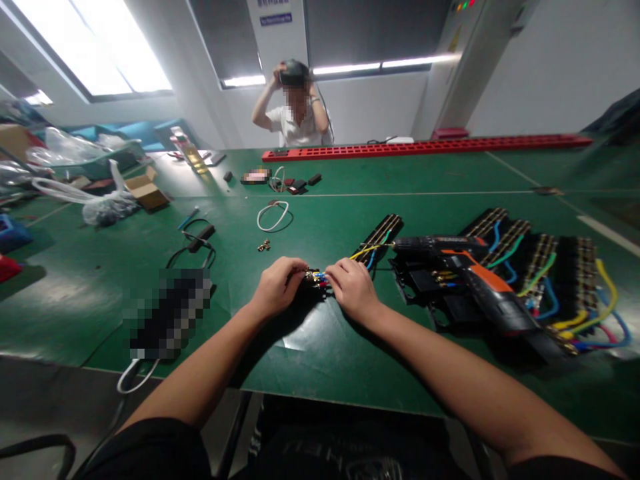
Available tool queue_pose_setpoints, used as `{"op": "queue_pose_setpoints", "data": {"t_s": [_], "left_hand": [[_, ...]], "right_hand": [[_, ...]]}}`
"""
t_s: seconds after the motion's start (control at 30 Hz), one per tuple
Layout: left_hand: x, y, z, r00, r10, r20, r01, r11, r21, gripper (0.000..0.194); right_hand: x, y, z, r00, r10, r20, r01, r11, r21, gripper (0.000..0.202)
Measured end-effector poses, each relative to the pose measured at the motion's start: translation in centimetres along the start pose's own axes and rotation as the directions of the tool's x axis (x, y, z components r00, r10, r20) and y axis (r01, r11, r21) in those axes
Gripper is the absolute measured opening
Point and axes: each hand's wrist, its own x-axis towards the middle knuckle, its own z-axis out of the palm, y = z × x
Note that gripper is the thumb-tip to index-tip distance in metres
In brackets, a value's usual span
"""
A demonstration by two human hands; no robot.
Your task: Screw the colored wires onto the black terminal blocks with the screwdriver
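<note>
Between my hands, just above or on the green table, is a small black terminal block [315,278] with brass parts and blue, yellow and red wire ends. My left hand [278,285] pinches its left end, fingers closed. From the other side, the bent fingers of my right hand [354,287] grip the wire end of the block. A yellow wire [367,251] runs out past my right hand. Beyond that hand lies a long black strip with brass contacts [379,235]. My fingers cover much of the block.
Right of my hands, a black and orange cordless drill [480,283] lies across several wired black strips [537,257]. Small brass pieces [264,246] sit ahead-left, near a white cable loop [273,216]. A pixelated dark device [173,313] rests left. Across the table [310,360], a person wears a headset.
</note>
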Motion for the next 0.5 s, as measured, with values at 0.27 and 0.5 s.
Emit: {"op": "queue_pose_setpoints", "data": {"t_s": [0.27,0.5], "left_hand": [[0.1,0.05,0.03,1.0,0.025,0.015,-0.025,1.0,0.01,0.009],[0.01,0.03,0.1,0.997,0.067,0.024,-0.067,0.998,-0.004,0.011]], "right_hand": [[0.02,0.08,-0.17,1.0,0.005,0.014,-0.005,1.0,-0.013,0.023],[-0.02,0.06,-0.15,1.0,-0.002,0.002,0.002,1.0,-0.026,0.025]]}}
